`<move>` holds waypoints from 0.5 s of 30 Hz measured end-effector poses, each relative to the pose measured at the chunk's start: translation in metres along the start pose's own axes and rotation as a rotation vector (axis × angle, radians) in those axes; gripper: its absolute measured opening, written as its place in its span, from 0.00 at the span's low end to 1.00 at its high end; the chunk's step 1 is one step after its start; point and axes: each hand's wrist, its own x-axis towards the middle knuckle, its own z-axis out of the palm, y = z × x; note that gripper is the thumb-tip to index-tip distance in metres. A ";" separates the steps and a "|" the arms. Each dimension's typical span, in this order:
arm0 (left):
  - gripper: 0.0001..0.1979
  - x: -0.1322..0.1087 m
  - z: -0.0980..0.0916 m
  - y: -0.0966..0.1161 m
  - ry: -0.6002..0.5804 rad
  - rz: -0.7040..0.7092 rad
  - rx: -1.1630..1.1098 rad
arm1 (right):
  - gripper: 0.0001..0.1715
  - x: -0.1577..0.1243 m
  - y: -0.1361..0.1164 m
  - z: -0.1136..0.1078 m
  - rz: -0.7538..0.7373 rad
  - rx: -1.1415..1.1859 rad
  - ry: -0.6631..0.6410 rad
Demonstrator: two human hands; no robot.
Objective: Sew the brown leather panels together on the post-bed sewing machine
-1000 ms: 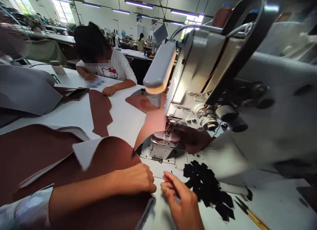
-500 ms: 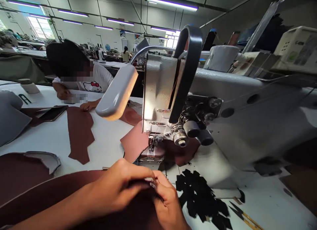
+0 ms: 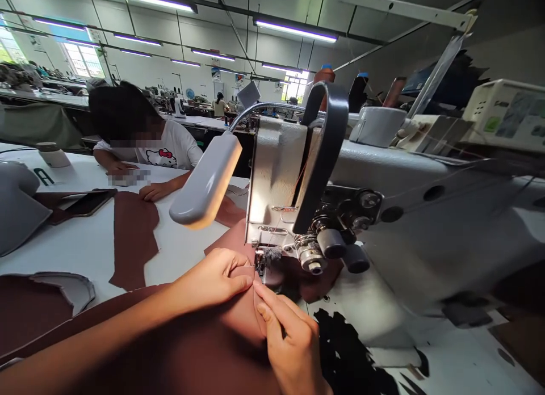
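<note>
My left hand [image 3: 215,281] and my right hand [image 3: 289,344] pinch the edge of a large brown leather piece [image 3: 200,349] that covers the near table. Both hold it right at the presser foot [image 3: 260,264] of a grey industrial sewing machine [image 3: 383,213]. My left fingers press the leather from the left, my right thumb and forefinger grip a raised fold of it. More brown leather [image 3: 317,278] lies behind the needle, under the machine's arm.
A lit gooseneck lamp [image 3: 206,182] hangs over the table left of the needle. Black scraps [image 3: 344,349] lie to the right. Loose brown pieces [image 3: 134,236], a phone [image 3: 87,203] and a white cup [image 3: 51,155] sit farther left. A seated person in a white shirt [image 3: 170,151] leans on the table's far side.
Both hands have carried the leather edge forward from the near table up to the presser foot. The view has lifted and shifted, so the machine now stands more upright in frame.
</note>
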 end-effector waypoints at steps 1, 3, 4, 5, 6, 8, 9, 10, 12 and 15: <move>0.11 0.002 0.000 -0.001 -0.004 -0.006 0.000 | 0.19 0.002 -0.001 -0.001 -0.003 -0.014 -0.016; 0.11 0.004 0.000 -0.002 0.008 -0.028 0.009 | 0.22 0.004 -0.001 -0.002 0.010 -0.052 -0.038; 0.10 0.005 0.000 -0.001 0.023 -0.039 0.015 | 0.23 0.005 -0.001 -0.003 0.019 -0.074 -0.043; 0.10 0.005 -0.001 0.000 0.039 -0.047 0.017 | 0.23 0.005 -0.002 -0.004 0.025 -0.092 -0.049; 0.09 0.004 -0.002 0.001 0.054 -0.050 0.016 | 0.24 0.005 -0.003 -0.005 0.028 -0.111 -0.054; 0.09 0.003 -0.005 0.002 0.067 -0.041 -0.002 | 0.24 0.007 -0.005 -0.008 0.015 -0.159 -0.050; 0.10 0.003 -0.007 0.003 0.066 -0.032 -0.014 | 0.24 0.009 -0.006 -0.009 0.000 -0.187 -0.053; 0.11 0.003 -0.008 0.003 0.061 -0.021 -0.026 | 0.25 0.011 -0.007 -0.010 -0.016 -0.218 -0.053; 0.13 0.004 -0.010 0.003 0.052 0.000 -0.039 | 0.26 0.014 -0.009 -0.011 -0.040 -0.280 -0.054; 0.13 0.007 -0.009 0.002 0.069 0.022 -0.035 | 0.28 0.014 -0.007 -0.010 -0.055 -0.347 -0.059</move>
